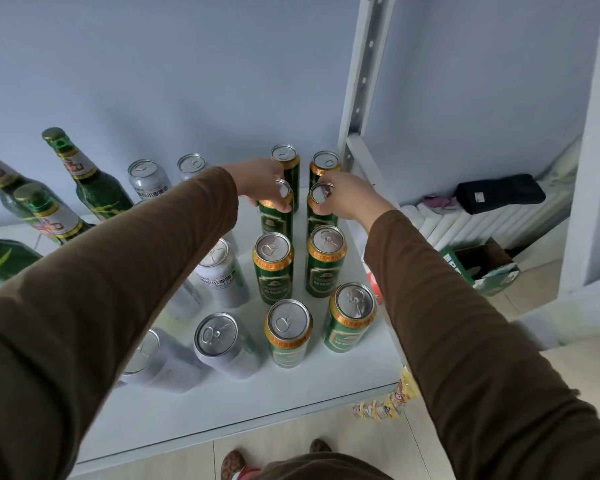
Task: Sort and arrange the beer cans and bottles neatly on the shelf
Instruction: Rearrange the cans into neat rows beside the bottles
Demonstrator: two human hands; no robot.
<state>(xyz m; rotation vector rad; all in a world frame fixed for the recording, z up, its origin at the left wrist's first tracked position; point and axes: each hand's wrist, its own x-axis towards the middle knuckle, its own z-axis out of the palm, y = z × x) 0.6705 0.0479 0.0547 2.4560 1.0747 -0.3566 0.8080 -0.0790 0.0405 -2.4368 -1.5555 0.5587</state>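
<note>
- Left hand point(262, 180) fingers clamp the rim of a green can point(276, 216), second from the shelf post point(359, 98).
- Right hand point(349, 200) fingers clamp the neighbouring green can point(321, 211), nearer that post.
- Both cans stand on the white shelf point(222, 403).

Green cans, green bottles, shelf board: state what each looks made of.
Green cans: likely aluminium, bare silvery pull-tab tops, glossy printed sides.
Green bottles: apparently translucent green glass with shiny highlights, foil-wrapped necks, paper-looking labels.
Shelf board: smooth white, faintly reflective; painted metal or laminate, unclear.

The silver cans point(222, 271) carry Chinese characters including "小麦"; other labels are illegible.
</note>
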